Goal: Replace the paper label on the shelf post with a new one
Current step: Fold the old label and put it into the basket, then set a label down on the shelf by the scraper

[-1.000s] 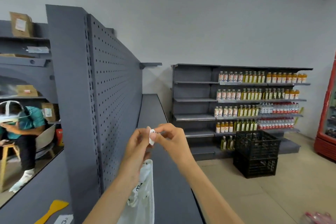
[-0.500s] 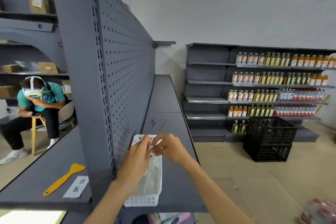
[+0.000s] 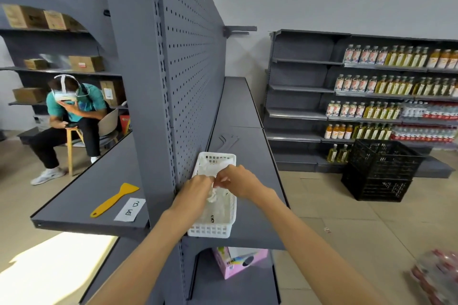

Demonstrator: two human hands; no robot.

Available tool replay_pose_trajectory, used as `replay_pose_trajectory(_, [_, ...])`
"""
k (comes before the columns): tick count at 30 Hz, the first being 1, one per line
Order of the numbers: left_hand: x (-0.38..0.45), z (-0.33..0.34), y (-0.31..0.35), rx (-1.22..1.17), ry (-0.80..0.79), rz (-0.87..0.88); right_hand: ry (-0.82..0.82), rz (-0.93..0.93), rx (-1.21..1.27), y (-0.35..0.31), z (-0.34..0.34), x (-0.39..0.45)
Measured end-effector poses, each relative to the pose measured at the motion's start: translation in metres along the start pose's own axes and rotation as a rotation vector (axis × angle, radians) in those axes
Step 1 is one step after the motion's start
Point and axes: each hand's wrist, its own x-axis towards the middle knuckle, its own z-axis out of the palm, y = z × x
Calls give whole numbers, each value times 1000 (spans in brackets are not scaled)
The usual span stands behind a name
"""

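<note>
Both hands (image 3: 215,187) over white basket (image 3: 212,229), fingers (image 3: 207,179) pinching crumpled paper (image 3: 212,196), probably to discard; new label (image 3: 130,210) waiting at nine o'clock.

Both hands (image 3: 218,187) together over white basket (image 3: 210,229)

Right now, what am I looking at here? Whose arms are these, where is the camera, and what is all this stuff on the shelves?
No machine here: a person wears a camera on the head, so you see their own bare arms from above. The left hand and right hand pinch a small crumpled white paper scrap over a white plastic basket on a grey shelf. Across the perforated divider panel, another shelf holds a yellow scraper and a handwritten paper label. A seated person wearing a headset is behind.
</note>
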Motion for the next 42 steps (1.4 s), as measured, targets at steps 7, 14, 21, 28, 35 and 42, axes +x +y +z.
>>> replay_pose_trajectory(7, [-12, -8, -4, -331, 227, 92, 207, 63, 61, -5, -13, -3])
replay_pose_trajectory(14, [-42, -60, -6, -513, 600, 340, 680, -161, 449, -74, -46, -34])
replay_pose_trajectory(21, [-71, -123, -69, -860, 680, 405, 677, -470, 490, -172, -55, -68])
replay_pose_trajectory(28, [-63, -120, -168, -815, 467, 306, 305, -443, 269, -236, -12, -28])
replay_pose_trajectory(35, [-28, -63, -238, -584, 116, 112, 60, -56, 174, -244, 52, 36])
replay_pose_trajectory(42, [-10, 1, -282, -282, -213, 200, -114, 204, -38, -215, 120, 73])
